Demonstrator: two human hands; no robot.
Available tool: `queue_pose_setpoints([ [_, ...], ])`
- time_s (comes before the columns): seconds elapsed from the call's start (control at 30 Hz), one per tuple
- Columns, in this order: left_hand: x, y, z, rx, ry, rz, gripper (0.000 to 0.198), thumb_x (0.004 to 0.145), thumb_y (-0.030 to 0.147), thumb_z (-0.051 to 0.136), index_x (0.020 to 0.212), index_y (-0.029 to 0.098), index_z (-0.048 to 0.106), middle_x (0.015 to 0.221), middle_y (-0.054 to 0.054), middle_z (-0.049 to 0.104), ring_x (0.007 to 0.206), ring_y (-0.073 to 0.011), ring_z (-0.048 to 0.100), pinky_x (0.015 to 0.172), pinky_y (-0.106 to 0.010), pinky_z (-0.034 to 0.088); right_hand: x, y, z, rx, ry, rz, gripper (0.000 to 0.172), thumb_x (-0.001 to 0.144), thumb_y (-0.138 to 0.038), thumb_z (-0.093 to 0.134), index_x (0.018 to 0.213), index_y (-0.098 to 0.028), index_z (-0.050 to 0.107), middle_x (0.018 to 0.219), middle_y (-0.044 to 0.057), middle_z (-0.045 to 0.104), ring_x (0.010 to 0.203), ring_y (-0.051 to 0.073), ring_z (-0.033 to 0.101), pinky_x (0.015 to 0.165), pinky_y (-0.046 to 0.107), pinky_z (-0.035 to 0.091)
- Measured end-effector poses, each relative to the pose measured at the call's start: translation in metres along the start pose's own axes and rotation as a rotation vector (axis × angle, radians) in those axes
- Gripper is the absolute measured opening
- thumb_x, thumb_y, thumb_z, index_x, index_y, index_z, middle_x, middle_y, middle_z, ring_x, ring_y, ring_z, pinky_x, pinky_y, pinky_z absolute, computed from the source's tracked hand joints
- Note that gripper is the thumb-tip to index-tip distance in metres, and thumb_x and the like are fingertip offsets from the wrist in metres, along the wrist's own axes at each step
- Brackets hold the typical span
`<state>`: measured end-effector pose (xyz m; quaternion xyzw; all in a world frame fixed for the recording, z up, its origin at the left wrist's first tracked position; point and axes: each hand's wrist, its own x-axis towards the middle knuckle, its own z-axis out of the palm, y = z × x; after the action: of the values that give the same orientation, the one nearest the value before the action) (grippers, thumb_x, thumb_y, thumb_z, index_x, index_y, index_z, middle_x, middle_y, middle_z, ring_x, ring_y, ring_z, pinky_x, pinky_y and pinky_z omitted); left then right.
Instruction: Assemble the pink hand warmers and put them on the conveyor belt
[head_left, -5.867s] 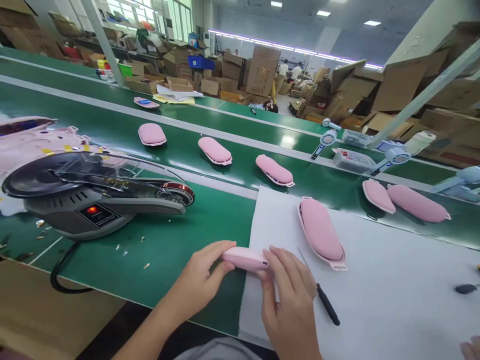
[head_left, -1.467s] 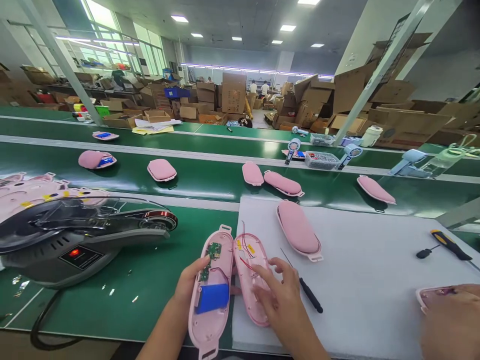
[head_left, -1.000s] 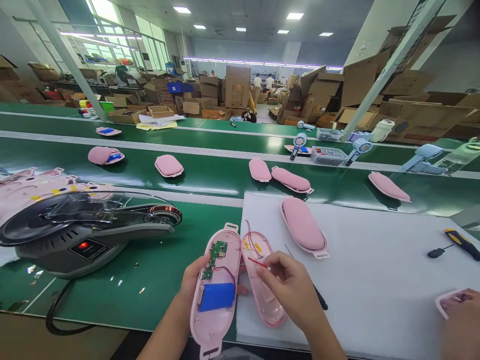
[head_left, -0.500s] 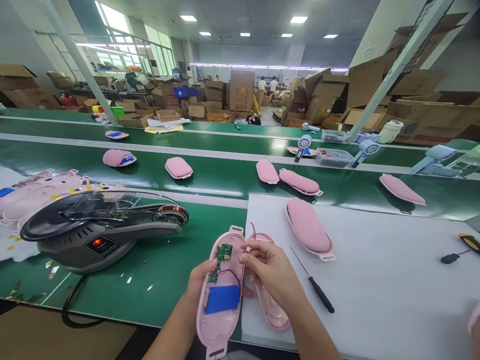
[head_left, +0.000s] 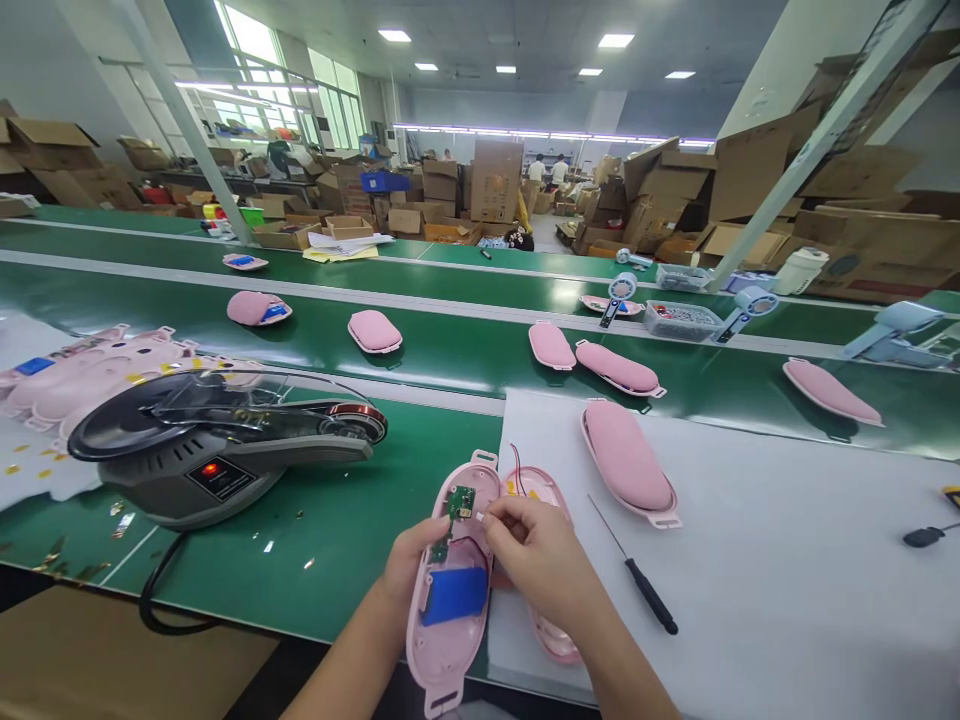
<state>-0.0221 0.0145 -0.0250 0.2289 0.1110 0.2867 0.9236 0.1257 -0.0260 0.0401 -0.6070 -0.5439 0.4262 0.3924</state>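
My left hand (head_left: 411, 562) is wrapped round the left edge of an open pink shell half (head_left: 452, 655), its thumb beside the green circuit board (head_left: 462, 502). A flat blue battery pack (head_left: 454, 597) lies in the lower part of that shell. My right hand (head_left: 541, 556) pinches a small white wire connector (head_left: 481, 516) just right of the board; the fingers partly cover it. Beneath the right hand rests a second pink shell half (head_left: 553, 640), with thin red and black wires (head_left: 517, 468) rising from its upper end.
Right of my hands, a screwdriver (head_left: 651, 595) and a closed pink case (head_left: 628, 455) lie on a white sheet (head_left: 750, 560). A grey tape dispenser (head_left: 225, 450) stands at left, near piled pink shells (head_left: 97, 370). More pink cases and blue handheld fans (head_left: 621, 290) are further back.
The view has shifted slightly, so most things appear further right. My right hand has brought the connector slightly lower and closer to the circuit board. The left hand keeps its hold on the shell.
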Motion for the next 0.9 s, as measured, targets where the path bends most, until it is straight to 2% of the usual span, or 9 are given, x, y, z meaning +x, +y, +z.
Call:
queue_pose_setpoints([
  [0.1,0.001,-0.003,-0.001,0.002,0.056,0.021,0.026,0.074,0.032,0.069,0.088,0.011,0.074,0.077,-0.005,0.075,0.071,-0.0159,0.068,0.07,-0.024,0.048,0.004,0.0,0.003,-0.031,-0.016,-0.001,0.017,0.073,-0.019,0.047,0.056,-0.019,0.047,0.053,-0.005,0.042,0.053,0.01,0.037,0.049,0.023,0.025],
  [0.17,0.002,-0.005,-0.001,0.015,0.08,0.034,0.028,0.071,0.033,0.071,0.091,0.012,0.073,0.077,-0.005,0.075,0.071,-0.0172,0.068,0.07,-0.025,0.048,0.007,0.0,0.004,-0.032,-0.035,-0.001,0.017,0.073,-0.02,0.046,0.056,-0.019,0.046,0.052,-0.005,0.041,0.052,0.009,0.036,0.048,0.022,0.026],
  [0.33,0.002,-0.005,0.009,0.071,0.106,0.049,0.056,0.07,0.033,0.074,0.121,0.015,0.061,0.094,-0.009,0.073,0.083,-0.0251,0.069,0.079,-0.034,0.048,0.01,0.0,0.001,-0.041,-0.076,0.008,0.017,0.073,-0.02,0.045,0.057,-0.019,0.049,0.053,-0.005,0.045,0.052,0.009,0.04,0.049,0.021,0.029],
  [0.47,0.0,-0.003,0.015,0.107,0.123,0.05,0.073,0.068,0.035,0.077,0.134,0.018,0.05,0.103,-0.011,0.071,0.084,-0.0247,0.068,0.074,-0.032,0.048,0.011,-0.001,0.0,-0.079,-0.073,0.029,0.014,0.071,-0.018,0.046,0.056,-0.02,0.048,0.051,-0.005,0.044,0.05,0.009,0.039,0.047,0.021,0.027],
  [0.57,0.002,-0.006,0.012,0.175,0.147,0.098,0.082,0.065,0.038,0.079,0.137,0.021,0.045,0.109,-0.011,0.069,0.08,-0.0225,0.066,0.068,-0.029,0.047,0.014,-0.002,-0.001,-0.092,-0.085,0.025,0.014,0.071,-0.018,0.047,0.057,-0.02,0.05,0.052,-0.005,0.048,0.05,0.01,0.043,0.048,0.021,0.03],
  [0.7,0.007,-0.01,0.008,0.232,0.144,0.143,0.085,0.063,0.043,0.079,0.138,0.021,0.045,0.107,-0.012,0.069,0.068,-0.0204,0.065,0.061,-0.03,0.047,0.016,-0.002,-0.004,-0.098,-0.112,0.007,0.015,0.072,-0.015,0.047,0.059,-0.019,0.054,0.059,-0.002,0.058,0.057,0.012,0.052,0.054,0.021,0.038],
  [0.8,0.008,-0.011,0.009,0.232,0.159,0.148,0.081,0.065,0.042,0.077,0.137,0.018,0.047,0.109,-0.014,0.068,0.083,-0.0271,0.067,0.064,-0.031,0.048,0.014,-0.005,-0.007,-0.127,-0.118,0.006,0.018,0.073,-0.017,0.048,0.059,-0.019,0.058,0.06,-0.002,0.06,0.056,0.012,0.054,0.055,0.022,0.04],
  [0.9,0.007,-0.008,0.01,0.218,0.189,0.123,0.075,0.071,0.039,0.073,0.137,0.018,0.046,0.109,-0.014,0.069,0.091,-0.0299,0.066,0.068,-0.033,0.05,0.015,-0.007,-0.015,-0.192,-0.006,0.012,0.017,0.076,-0.023,0.051,0.066,-0.02,0.065,0.068,0.0,0.063,0.059,0.013,0.054,0.059,0.024,0.041],
])
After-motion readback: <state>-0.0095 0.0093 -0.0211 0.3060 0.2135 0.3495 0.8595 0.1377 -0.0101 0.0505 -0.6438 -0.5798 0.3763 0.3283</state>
